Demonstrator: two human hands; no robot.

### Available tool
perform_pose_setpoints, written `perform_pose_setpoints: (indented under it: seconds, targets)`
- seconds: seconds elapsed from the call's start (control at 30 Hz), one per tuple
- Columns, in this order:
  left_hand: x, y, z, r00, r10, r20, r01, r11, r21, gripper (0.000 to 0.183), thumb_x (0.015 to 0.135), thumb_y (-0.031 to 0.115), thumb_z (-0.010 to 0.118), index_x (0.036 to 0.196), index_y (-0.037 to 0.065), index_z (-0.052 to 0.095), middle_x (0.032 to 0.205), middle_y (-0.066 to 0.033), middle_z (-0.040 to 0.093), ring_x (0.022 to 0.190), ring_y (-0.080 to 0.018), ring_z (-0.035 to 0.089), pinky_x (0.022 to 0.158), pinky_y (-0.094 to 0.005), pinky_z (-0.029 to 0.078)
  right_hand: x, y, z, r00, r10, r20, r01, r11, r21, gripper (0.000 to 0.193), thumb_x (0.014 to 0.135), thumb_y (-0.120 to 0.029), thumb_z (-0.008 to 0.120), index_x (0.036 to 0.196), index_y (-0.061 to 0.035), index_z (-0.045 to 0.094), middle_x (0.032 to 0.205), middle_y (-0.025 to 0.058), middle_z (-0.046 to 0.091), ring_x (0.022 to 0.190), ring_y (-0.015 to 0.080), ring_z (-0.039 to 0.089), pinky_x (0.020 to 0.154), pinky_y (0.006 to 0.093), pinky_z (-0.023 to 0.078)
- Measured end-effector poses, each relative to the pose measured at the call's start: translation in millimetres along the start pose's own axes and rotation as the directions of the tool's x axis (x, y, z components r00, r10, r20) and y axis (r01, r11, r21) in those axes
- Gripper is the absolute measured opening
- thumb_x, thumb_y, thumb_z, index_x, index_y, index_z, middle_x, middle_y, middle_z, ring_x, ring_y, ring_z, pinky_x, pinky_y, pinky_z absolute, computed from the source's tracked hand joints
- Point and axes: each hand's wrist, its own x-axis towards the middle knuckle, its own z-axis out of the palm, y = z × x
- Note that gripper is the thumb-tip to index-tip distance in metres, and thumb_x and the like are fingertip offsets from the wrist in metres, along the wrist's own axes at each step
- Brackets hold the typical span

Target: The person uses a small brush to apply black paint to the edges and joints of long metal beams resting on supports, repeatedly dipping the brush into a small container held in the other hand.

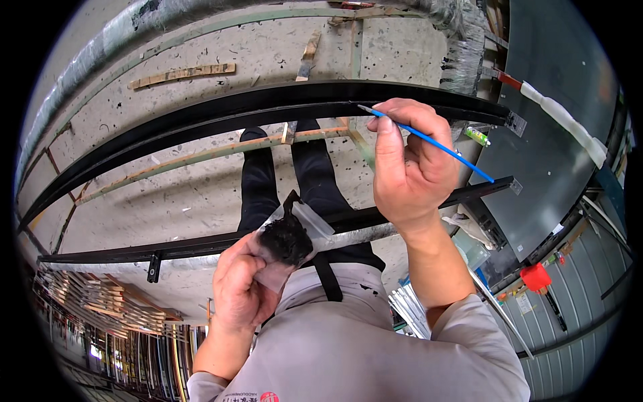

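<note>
Though slender, pointed blue brush (435,143)

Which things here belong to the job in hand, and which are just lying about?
In the job:
Blue brush, in the right hand
Clear plastic with black paste, in the left hand
Far black bar, at the brush tip

Apparently just lying about:
Wooden strip on the floor
Red object, far right

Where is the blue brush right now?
In the head view, the brush is right of centre, held in the right hand, its tip at the far rail; whether it touches is unclear.
</note>
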Motion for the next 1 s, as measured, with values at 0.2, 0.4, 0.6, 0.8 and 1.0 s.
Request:
perform_pose_setpoints:
  seconds: [0.2,0.4,0.6,0.8,1.0]
  targets:
    - [0.7,-2.2,-1.2,1.0,-0.004,0.018,0.004,1.0,0.01,0.041,0.078,0.007,0.041,0.109,-0.014,0.057,0.113,-0.0243,0.064,0.107,-0.0352,0.064,0.099,-0.0518,0.05,1.4,-0.3,0.1,1.0,-0.006,0.008,0.006,1.0,0.002,0.016,0.082,0.009,0.065,0.095,0.0018,0.06,0.089,0.0156,0.068,0.078,0.0266,0.068,0.071,0.0316,0.055]
    - [0.6,-1.6,4.4,1.0,-0.024,-0.014,0.024,1.0,0.009,0.041,0.077,0.007,0.041,0.109,-0.013,0.058,0.114,-0.0237,0.064,0.107,-0.0351,0.064,0.1,-0.0527,0.05,1.6,1.2,0.0,1.0,-0.021,0.008,0.021,1.0,0.006,0.017,0.081,0.009,0.065,0.095,0.0014,0.06,0.089,0.0148,0.068,0.077,0.0261,0.068,0.07,0.0314,0.055]
    - [1.0,-4.0,4.6,1.0,-0.018,-0.01,0.018,1.0,0.023,0.041,0.077,0.006,0.041,0.109,-0.013,0.058,0.113,-0.024,0.064,0.107,-0.0354,0.063,0.1,-0.0531,0.05,2.7,0.4,-0.2,0.999,-0.033,0.018,0.033,0.999,-0.004,0.017,0.081,0.009,0.066,0.094,0.0013,0.061,0.088,0.0143,0.067,0.077,0.0262,0.067,0.07,0.0314,0.055]
    - [1.1,-5.0,5.8,1.0,-0.019,0.006,0.019,0.999,0.041,0.044,0.077,0.006,0.041,0.111,-0.015,0.057,0.115,-0.0246,0.064,0.107,-0.0357,0.064,0.098,-0.0529,0.051,2.9,-0.9,-2.9,0.997,-0.016,0.081,0.018,1.0,-0.023,0.016,0.085,0.011,0.062,0.099,0.0031,0.059,0.095,0.0149,0.066,0.08,0.0214,0.065,0.072,0.0289,0.054]
    - [1.1,-5.2,6.7,0.999,-0.038,-0.007,0.038,0.998,0.059,0.046,0.076,0.007,0.041,0.114,-0.015,0.056,0.115,-0.0243,0.064,0.108,-0.0357,0.063,0.101,-0.0532,0.049,4.7,-3.8,-1.4,1.0,-0.002,-0.002,0.003,1.0,0.012,0.016,0.082,0.009,0.066,0.095,0.0013,0.062,0.088,0.0133,0.067,0.075,0.0249,0.067,0.068,0.0302,0.054]
